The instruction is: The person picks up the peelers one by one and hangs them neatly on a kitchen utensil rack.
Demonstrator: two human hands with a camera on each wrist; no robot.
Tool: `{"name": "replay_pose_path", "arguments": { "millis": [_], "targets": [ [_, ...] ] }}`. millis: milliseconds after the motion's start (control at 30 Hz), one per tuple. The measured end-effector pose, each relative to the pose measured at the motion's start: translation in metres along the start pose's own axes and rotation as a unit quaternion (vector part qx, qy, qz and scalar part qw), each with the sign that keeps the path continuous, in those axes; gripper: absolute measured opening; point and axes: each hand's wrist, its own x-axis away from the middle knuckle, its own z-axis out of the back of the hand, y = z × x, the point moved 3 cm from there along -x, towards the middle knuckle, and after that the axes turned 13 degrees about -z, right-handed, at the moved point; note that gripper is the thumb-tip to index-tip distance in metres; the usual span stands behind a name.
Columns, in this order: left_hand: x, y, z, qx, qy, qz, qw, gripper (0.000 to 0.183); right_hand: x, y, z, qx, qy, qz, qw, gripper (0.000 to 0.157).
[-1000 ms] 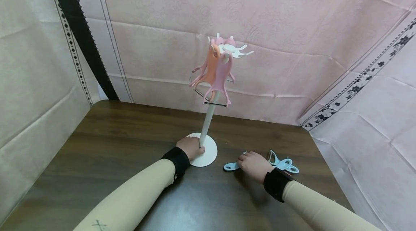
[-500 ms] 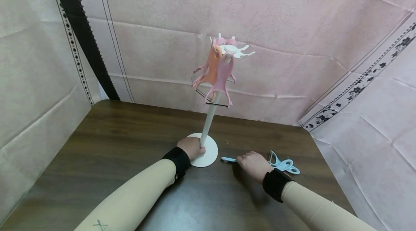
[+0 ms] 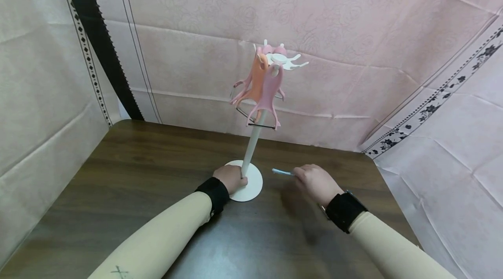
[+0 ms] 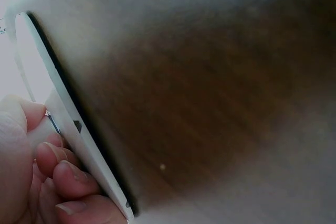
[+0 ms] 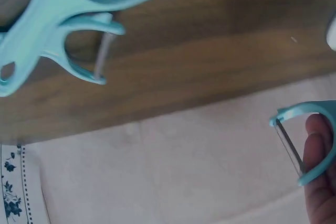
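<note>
My left hand [image 3: 229, 178] grips the foot of the white stand's pole [image 3: 252, 148], just above its round base [image 3: 254, 185]. In the left wrist view, the fingers [image 4: 73, 179] curl around the pole over the base's edge. My right hand [image 3: 317, 183] holds a light blue Y-shaped peeler [image 5: 302, 108] raised above the table; its handle end [image 3: 281, 171] points left toward the stand. Pink [image 3: 270, 87] and orange [image 3: 257, 77] peelers hang from hooks on the stand's top. White hooks [image 3: 292, 63] on its right side bear nothing.
Two more light blue peelers [image 5: 44, 22] lie overlapping on the wooden table [image 3: 157, 174], mostly hidden behind my right hand and wrist in the head view. Pale patterned cloth [image 3: 334, 74] hangs behind the table and along both sides.
My right hand has lifted the light blue peeler off the table and moved it up and slightly away from me. The left hand and the stand have stayed in place.
</note>
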Motion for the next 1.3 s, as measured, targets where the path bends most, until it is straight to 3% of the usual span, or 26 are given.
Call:
{"name": "replay_pose_path", "arguments": {
  "millis": [233,433,633,1033,1300],
  "targets": [
    [-0.002,-0.002,-0.002,-0.006,0.004,-0.003,1.0000,0.021,-0.015,0.003,0.024,-0.085,0.059,0.025,0.994,0.020],
    [0.000,0.001,0.000,-0.007,0.002,-0.003,1.0000,0.021,-0.030,0.007,0.055,-0.118,0.098,-0.051,0.987,0.020],
    [0.000,0.001,0.000,-0.011,0.001,-0.005,0.9999,0.022,-0.051,0.005,0.095,-0.177,0.140,-0.128,0.966,0.017],
    [0.000,0.002,0.001,-0.007,0.005,-0.008,0.9999,0.020,-0.084,-0.006,0.156,-0.216,0.213,-0.183,0.935,0.022],
    [0.000,0.002,0.000,-0.003,-0.001,-0.004,1.0000,0.021,-0.106,-0.018,0.168,-0.243,0.244,-0.210,0.915,0.024]
  ]
}}
